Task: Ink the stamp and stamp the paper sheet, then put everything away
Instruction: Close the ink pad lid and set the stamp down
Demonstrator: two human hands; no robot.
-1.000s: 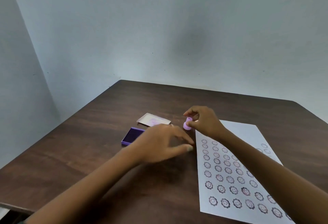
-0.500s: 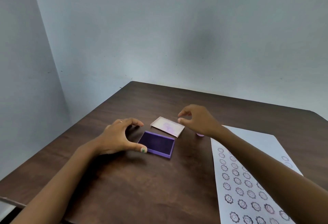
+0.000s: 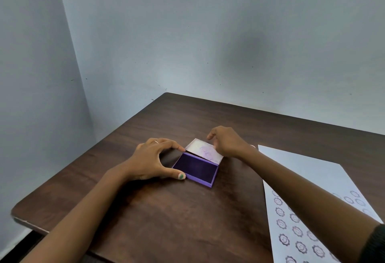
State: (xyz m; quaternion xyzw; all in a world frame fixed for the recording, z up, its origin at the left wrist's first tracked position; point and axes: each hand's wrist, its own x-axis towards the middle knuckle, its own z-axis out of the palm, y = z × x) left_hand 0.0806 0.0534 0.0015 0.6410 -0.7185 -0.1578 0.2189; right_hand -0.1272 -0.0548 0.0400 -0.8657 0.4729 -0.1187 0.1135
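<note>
The purple ink pad (image 3: 196, 169) lies open on the brown table (image 3: 177, 217). Its white lid (image 3: 200, 149), smeared with purple, lies inside up against the pad's far edge. My left hand (image 3: 153, 159) spans the pad's left end, thumb on the near corner and index fingertip at the far corner. My right hand (image 3: 228, 145) is over the lid's far right side, thumb resting on it and index finger raised. A pale sliver behind my right wrist may be the stamp (image 3: 253, 146). The paper sheet (image 3: 312, 179), with rows of smiley stamps, lies to the right.
The table stands in a corner between two pale blue walls. Its left edge (image 3: 62, 181) and near left corner are close to my left forearm. My right forearm crosses the sheet's near part.
My right hand let go of the pink stamp beside the sheet and moved left onto the lid. My left hand moved left and closed around the ink pad's end.
</note>
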